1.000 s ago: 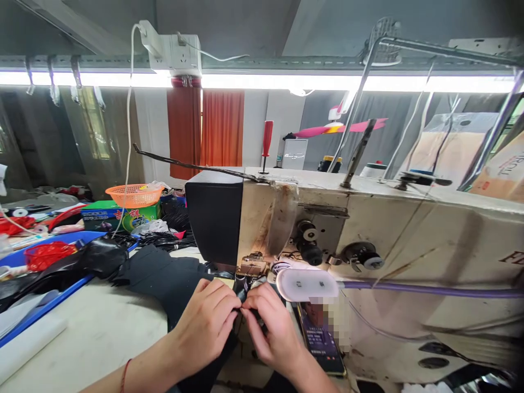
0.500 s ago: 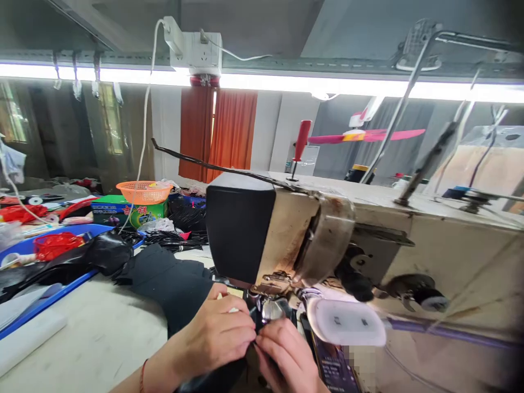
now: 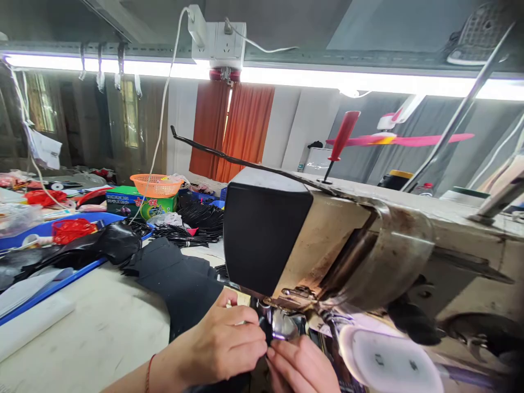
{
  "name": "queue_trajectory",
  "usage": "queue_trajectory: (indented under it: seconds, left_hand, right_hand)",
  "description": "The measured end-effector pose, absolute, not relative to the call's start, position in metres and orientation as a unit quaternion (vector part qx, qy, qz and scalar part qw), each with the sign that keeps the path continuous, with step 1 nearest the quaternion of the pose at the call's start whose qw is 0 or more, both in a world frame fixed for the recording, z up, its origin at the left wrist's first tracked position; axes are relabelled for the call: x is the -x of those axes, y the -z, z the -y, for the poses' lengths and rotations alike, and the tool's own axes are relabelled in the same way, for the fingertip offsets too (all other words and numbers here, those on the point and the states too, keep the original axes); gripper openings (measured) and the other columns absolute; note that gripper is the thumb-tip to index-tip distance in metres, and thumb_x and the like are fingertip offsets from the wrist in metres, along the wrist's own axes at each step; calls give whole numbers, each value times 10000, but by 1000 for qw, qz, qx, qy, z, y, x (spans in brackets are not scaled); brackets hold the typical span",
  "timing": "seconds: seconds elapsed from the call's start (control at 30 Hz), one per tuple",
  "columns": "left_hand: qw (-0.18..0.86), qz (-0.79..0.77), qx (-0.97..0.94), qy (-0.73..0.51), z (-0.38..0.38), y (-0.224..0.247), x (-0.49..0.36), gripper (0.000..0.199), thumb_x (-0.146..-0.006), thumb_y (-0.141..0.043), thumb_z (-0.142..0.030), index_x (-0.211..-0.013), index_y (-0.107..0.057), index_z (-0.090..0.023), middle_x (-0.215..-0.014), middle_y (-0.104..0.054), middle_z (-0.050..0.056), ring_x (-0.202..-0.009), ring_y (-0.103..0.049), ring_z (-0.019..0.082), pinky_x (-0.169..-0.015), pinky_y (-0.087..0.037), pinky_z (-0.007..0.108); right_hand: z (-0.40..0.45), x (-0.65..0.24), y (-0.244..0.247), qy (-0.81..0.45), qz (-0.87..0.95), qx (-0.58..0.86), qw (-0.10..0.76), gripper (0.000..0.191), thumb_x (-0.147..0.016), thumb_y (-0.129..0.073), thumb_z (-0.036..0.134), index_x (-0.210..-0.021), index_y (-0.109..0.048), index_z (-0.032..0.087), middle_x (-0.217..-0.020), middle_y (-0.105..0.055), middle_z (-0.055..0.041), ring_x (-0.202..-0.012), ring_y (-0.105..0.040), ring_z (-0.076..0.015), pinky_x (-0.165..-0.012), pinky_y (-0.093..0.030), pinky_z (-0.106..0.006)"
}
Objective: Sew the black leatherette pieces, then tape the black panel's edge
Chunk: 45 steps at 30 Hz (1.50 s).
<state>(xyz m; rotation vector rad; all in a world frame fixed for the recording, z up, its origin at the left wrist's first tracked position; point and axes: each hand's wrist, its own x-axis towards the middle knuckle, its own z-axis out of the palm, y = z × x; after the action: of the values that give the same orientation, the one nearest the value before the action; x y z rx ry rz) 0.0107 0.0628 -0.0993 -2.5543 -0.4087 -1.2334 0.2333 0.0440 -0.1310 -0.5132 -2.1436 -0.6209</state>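
The industrial sewing machine (image 3: pixel 270 237) stands in front of me, its needle and presser foot area low in the view. My left hand (image 3: pixel 231 341) is closed, its fingertips pinching the edge of a black piece of material (image 3: pixel 266 327) beside the shiny metal foot (image 3: pixel 284 325). Something small and pale shows at its curled index finger, too hidden to name. Close against it, my right hand (image 3: pixel 305 365) is closed too, fingertips on the same black material. Most of that piece is hidden by my hands and the machine.
Flat black cut pieces (image 3: pixel 176 278) lie left of the machine. Beyond is a blue tray (image 3: pixel 88 265) with black material and a red bag. An orange basket (image 3: pixel 158 186) rests on a green box (image 3: pixel 135 201). A lamp (image 3: pixel 391 360) glows at lower right.
My view has shifted, so the sewing machine looks larger and farther right. Both hands keep nearly the same pose at the foot, pinching the black material.
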Motion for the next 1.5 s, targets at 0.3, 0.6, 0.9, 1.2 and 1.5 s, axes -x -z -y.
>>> queue_trajectory:
  seconds: [0.3, 0.6, 0.9, 1.2, 1.5]
  left_hand:
    - [159, 165, 861, 455, -70, 105, -15, 90, -971, -552, -143, -953, -636, -172, -883, -752, -30, -909, -622, 131, -808, -318, 352]
    - [198, 171, 848, 462, -70, 107, -16, 250, -1038, -412, -173, -990, -657, -169, -878, -763, 1, -870, -622, 130, -773, -326, 353]
    - [209, 168, 837, 477, -67, 105, -21, 267, -1034, -408, -134, -1009, -672, -102, -897, -757, 23, -867, -624, 131, -746, -322, 357]
    - [234, 148, 831, 483, -69, 102, -22, 278, -1022, -403, -98, -983, -678, -81, -861, -748, 40, -851, -625, 135, -748, -342, 338]
    - [231, 152, 807, 522, -72, 107, -29, 297, -1029, -392, -109, -959, -681, -89, -827, -749, 28, -823, -632, 129, -733, -329, 337]
  right_hand:
    - [-51, -233, 131, 234, 835, 238, 438, 353, -831, -638, 78, -1157, -688, 205, -846, -781, -55, -708, -732, -212, -623, -599, -326]
    - [-56, -231, 126, 192, 820, 259, 473, 270, -797, -673, 84, -1033, -689, 212, -802, -756, -22, -655, -718, -166, -584, -572, -277]
    - [-54, -234, 138, 154, 757, 313, 553, 289, -784, -680, 127, -1001, -744, 306, -864, -766, -27, -721, -749, -254, -556, -599, -349]
    - [-60, -223, 145, 203, 711, 300, 602, 247, -892, -556, 105, -1004, -735, 234, -833, -769, -54, -658, -733, -188, -577, -567, -283]
    - [-60, -247, 136, 159, 806, 319, 473, 357, -857, -653, 182, -1196, -720, 272, -974, -792, -45, -783, -769, -214, -720, -641, -282]
